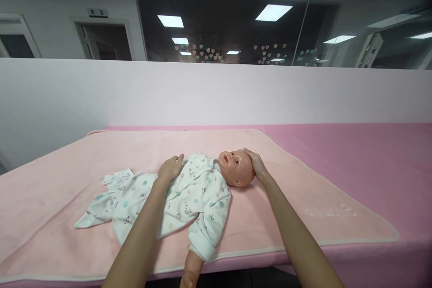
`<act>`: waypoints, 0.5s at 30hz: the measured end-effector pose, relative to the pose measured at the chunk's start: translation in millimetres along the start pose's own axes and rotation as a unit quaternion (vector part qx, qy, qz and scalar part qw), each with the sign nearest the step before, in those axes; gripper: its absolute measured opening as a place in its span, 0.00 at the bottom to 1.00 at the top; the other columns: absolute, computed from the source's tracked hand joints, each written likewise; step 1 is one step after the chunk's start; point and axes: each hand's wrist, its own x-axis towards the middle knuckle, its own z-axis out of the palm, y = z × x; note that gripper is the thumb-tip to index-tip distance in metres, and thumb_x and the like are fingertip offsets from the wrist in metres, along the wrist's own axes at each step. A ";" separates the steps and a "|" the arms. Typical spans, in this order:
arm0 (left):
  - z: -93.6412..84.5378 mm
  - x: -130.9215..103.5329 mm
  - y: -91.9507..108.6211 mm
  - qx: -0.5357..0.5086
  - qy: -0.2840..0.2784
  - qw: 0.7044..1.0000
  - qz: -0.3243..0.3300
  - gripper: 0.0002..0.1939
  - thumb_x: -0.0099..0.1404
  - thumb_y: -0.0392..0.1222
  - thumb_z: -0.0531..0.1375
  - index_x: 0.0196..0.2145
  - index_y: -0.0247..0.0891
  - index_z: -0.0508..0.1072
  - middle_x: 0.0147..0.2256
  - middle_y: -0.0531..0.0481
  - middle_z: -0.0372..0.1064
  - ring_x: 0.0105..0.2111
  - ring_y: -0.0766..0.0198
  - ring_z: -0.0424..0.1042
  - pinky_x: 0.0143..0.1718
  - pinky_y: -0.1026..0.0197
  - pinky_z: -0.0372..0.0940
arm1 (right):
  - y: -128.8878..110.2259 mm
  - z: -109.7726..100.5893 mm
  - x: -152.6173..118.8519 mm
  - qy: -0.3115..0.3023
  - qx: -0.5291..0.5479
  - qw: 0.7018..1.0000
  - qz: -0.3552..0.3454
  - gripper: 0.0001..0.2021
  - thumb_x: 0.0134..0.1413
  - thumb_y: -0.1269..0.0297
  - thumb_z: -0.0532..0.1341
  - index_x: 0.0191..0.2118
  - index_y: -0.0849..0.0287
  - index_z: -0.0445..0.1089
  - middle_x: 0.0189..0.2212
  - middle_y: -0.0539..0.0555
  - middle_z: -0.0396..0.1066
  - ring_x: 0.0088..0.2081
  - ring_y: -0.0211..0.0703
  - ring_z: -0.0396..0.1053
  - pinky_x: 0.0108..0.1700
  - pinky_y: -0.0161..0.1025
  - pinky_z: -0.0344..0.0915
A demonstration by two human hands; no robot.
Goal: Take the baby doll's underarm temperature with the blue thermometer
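Note:
A baby doll [238,168] lies on its back with its head to the right. It wears white patterned baby clothes [197,193], whose legs spread flat to the left. My left hand [171,167] rests at the far side of the doll's body, fingers curled in over the clothing; part of the grip is hidden. Against the crown of the head lies my right hand [255,164], its fingers stretched toward the forehead. The doll's near arm [192,270] pokes out of its sleeve past the front edge.
Under the doll is a peach blanket [276,216] with a pale border, spread on a pink-covered table [354,166]. A low white partition [216,94] runs along the back. Beyond it are a dark window [216,18] and a doorway [108,42].

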 end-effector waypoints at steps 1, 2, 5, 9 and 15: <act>0.1 0.8 -1.5 0.001 -0.012 1.000 -0.007 0.28 0.61 0.58 0.41 0.41 0.37 0.71 0.44 0.37 0.69 0.44 0.44 0.67 0.42 0.48 0.60 | 1.1 -0.3 1.0 -0.001 0.000 1.000 0.002 0.18 0.40 0.48 0.60 0.25 0.60 0.73 0.26 0.53 0.75 0.34 0.47 0.71 0.41 0.40 0.64; 0.0 1.0 -1.9 0.002 -0.019 1.000 -0.010 0.29 0.61 0.58 0.42 0.42 0.36 0.71 0.44 0.36 0.69 0.45 0.42 0.67 0.43 0.46 0.59 | 2.1 -0.6 1.9 -0.002 -0.002 1.000 0.005 0.19 0.40 0.47 0.59 0.26 0.61 0.73 0.27 0.54 0.75 0.35 0.47 0.71 0.42 0.40 0.64; -3.4 -3.5 3.8 -0.001 -0.020 1.000 0.000 0.29 0.61 0.57 0.43 0.45 0.35 0.70 0.46 0.35 0.68 0.48 0.41 0.64 0.49 0.40 0.52 | 3.0 -1.1 2.9 0.004 -0.013 1.000 0.009 0.20 0.40 0.46 0.59 0.26 0.61 0.73 0.27 0.54 0.75 0.35 0.48 0.71 0.42 0.41 0.64; -11.8 -21.2 25.4 -0.162 -0.008 0.973 0.167 0.25 0.61 0.56 0.48 0.52 0.42 0.64 0.55 0.46 0.60 0.53 0.54 0.60 0.53 0.53 0.54 | -0.2 0.2 0.8 0.012 -0.014 1.000 0.004 0.17 0.38 0.49 0.61 0.24 0.60 0.72 0.25 0.52 0.75 0.33 0.47 0.70 0.39 0.39 0.64; 8.3 -41.6 56.3 -0.275 -0.203 0.891 0.300 0.19 0.47 0.46 0.65 0.38 0.39 0.75 0.40 0.47 0.72 0.40 0.56 0.69 0.43 0.58 0.62 | -3.2 2.8 -1.9 0.009 -0.015 1.000 0.001 0.18 0.39 0.49 0.60 0.26 0.61 0.73 0.26 0.53 0.75 0.33 0.47 0.70 0.39 0.39 0.64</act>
